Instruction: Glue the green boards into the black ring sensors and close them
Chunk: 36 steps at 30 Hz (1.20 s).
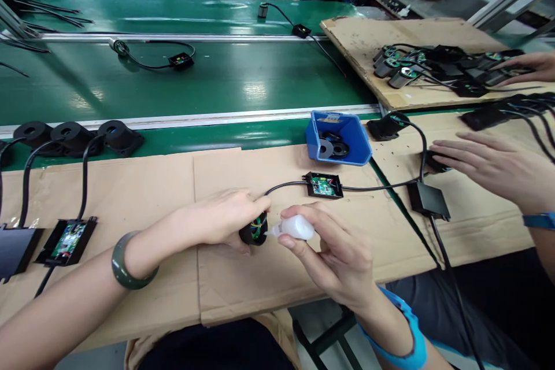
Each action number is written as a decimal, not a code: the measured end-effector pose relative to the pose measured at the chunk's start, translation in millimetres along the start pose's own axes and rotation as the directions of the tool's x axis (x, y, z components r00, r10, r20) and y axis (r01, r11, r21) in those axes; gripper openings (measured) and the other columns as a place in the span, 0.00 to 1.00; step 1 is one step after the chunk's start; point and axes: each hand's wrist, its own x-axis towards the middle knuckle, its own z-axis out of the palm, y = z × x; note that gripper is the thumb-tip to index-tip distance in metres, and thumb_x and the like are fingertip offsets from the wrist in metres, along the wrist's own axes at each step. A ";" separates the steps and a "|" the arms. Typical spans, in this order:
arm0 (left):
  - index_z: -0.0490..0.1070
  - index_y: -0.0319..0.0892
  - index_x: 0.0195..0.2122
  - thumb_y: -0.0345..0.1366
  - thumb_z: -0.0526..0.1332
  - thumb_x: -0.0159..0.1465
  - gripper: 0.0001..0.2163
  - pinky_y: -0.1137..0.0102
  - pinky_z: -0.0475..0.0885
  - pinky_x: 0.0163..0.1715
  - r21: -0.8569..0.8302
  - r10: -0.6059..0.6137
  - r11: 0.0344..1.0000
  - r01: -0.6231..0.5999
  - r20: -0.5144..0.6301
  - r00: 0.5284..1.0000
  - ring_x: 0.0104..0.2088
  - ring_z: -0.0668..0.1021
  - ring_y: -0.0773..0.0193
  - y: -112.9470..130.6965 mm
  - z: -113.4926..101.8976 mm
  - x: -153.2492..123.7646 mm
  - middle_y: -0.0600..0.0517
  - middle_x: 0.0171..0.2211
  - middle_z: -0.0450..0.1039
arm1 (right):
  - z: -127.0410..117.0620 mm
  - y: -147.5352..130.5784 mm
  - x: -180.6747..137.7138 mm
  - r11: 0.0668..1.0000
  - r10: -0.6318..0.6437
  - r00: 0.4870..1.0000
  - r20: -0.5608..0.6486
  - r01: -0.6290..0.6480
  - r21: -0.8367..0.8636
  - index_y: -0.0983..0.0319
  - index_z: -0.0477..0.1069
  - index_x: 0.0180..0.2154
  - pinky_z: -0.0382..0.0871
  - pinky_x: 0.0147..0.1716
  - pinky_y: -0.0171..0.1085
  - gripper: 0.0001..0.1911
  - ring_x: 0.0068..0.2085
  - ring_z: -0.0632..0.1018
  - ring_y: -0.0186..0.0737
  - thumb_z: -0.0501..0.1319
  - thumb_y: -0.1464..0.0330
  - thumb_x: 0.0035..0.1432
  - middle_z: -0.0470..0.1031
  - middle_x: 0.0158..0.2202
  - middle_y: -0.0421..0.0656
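Left hand (221,217) low centre, fingers curled and pressed together round a round black part (255,229), holding it down on the cardboard sheet (173,196); green windings show at the part's open face. Right hand (340,257) sits at 3 o'clock of the part, thumb and fingers pinching a white squeeze bottle (297,226), with the nozzle aimed at the part; cannot tell if the tip touches. A black cable (284,186) runs from the part to an open black box (324,185) with a green circuit board, at 1 o'clock. Blue bin (353,133) is just past the box at 12 o'clock, black rings (332,147) inside. Co-worker's hand (489,165) is far out at 3 o'clock, fingers straight and close together, tips on a small black piece (433,161). Three black round housings (73,137) lie at 10 o'clock, a second open box (67,241) at 9 o'clock. Green bangle (125,263) on the left wrist. Green conveyor belt (217,81) runs across at 12 o'clock.
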 end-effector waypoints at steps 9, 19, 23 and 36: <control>0.63 0.43 0.43 0.37 0.73 0.52 0.22 0.71 0.65 0.29 -0.013 0.021 1.000 -0.021 -0.017 1.000 0.32 0.74 0.60 -2.4 2.8 0.5 0.53 0.33 0.70 | 3.4 6.1 5.5 0.993 -0.078 0.995 -0.064 0.071 -0.097 0.61 0.69 0.45 0.69 0.24 0.33 0.08 0.26 0.72 0.34 0.62 0.71 0.63 0.75 0.32 0.41; 0.65 0.43 0.45 0.42 0.75 0.50 0.26 0.68 0.68 0.33 -0.099 -0.006 0.995 -0.002 -0.087 0.996 0.36 0.76 0.56 -9.0 9.4 -8.7 0.50 0.37 0.72 | -0.1 6.0 -11.3 0.956 0.223 0.954 -0.199 -0.173 0.239 0.59 0.73 0.44 0.70 0.27 0.34 0.09 0.31 0.75 0.36 0.65 0.68 0.61 0.76 0.34 0.42; 0.62 0.45 0.50 0.42 0.75 0.50 0.31 0.63 0.70 0.46 -0.406 -0.106 0.914 -0.010 -0.262 0.959 0.47 0.77 0.53 -10.7 30.9 -20.8 0.48 0.47 0.74 | 7.9 11.3 -16.3 0.771 0.464 0.817 -0.342 -0.183 0.610 0.57 0.75 0.43 0.66 0.19 0.33 0.09 0.22 0.71 0.31 0.63 0.62 0.63 0.76 0.32 0.41; 0.61 0.45 0.50 0.36 0.79 0.44 0.35 0.60 0.70 0.51 -0.803 -0.286 0.543 -0.246 -0.452 0.845 0.49 0.79 0.54 -3.9 76.2 -22.7 0.45 0.47 0.76 | 41.5 -8.7 -31.0 0.950 0.176 0.925 -0.338 -0.070 0.303 0.59 0.72 0.46 0.74 0.30 0.33 0.10 0.36 0.78 0.39 0.63 0.66 0.63 0.75 0.36 0.44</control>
